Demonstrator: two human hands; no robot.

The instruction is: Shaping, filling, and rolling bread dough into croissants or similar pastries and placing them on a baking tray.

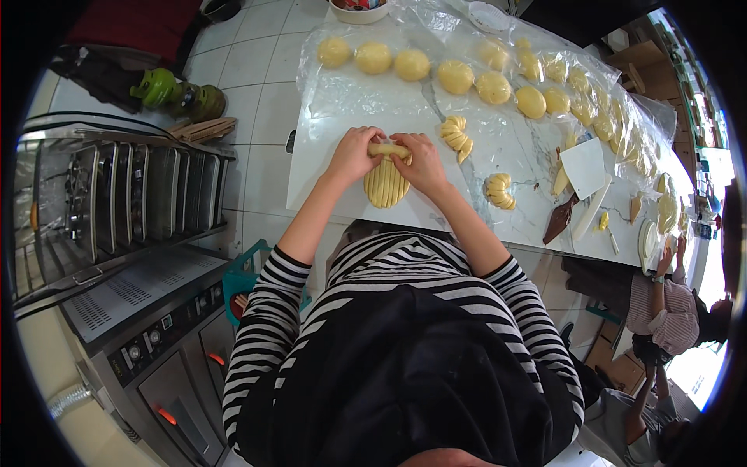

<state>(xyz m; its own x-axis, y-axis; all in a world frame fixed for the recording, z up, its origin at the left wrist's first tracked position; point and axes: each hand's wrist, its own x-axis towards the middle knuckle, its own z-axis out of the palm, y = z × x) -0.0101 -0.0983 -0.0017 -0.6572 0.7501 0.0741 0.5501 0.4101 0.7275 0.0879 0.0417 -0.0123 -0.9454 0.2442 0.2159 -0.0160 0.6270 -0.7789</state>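
Observation:
My left hand [355,153] and my right hand [421,163] pinch the rolled top end of a pale yellow dough piece [385,185], one at each side. Below the roll, the piece is cut into several parallel strips lying on the white marble table [327,117]. Right of my right hand lies a curved, ridged dough roll [457,139], and farther right a second one [499,191]. Several round dough balls [412,64] sit in rows under clear plastic along the back of the table.
A white scraper [583,167] and rolling pin [593,205] lie at the right. A tray rack [140,194], a steel oven [156,342], green gas cylinders [159,89] and a teal crate [241,284] are at left. Other people [661,319] stand at the right.

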